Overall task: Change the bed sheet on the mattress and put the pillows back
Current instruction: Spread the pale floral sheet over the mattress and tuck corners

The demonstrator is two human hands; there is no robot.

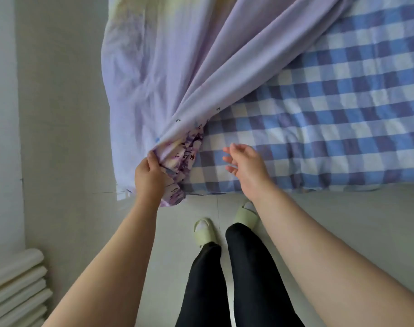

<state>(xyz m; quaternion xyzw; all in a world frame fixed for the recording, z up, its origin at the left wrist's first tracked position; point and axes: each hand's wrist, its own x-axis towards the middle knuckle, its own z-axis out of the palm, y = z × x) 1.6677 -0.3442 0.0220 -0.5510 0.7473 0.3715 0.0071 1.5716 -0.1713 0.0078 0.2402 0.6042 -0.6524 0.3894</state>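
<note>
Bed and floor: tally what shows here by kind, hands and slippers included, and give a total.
Purple sheet: 1
Blue checked cover: 1
Hands: 2, left, right
Pale green slippers: 2
Radiator: 1
Total: 7

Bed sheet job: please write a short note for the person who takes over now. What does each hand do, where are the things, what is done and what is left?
Left hand: closed on the gathered corner of the lilac sheet, at the near corner of the bed.
Right hand: open, empty, hovering over the blue checked cover.
Sheet: bunched in folds on the left side; its printed elastic edge shows by the left hand. The checked cover is bare on the right.
Done: one corner gripped.
Left: get the sheet fully on or off (cannot tell which), then the pillows, which are not in view.
</note>
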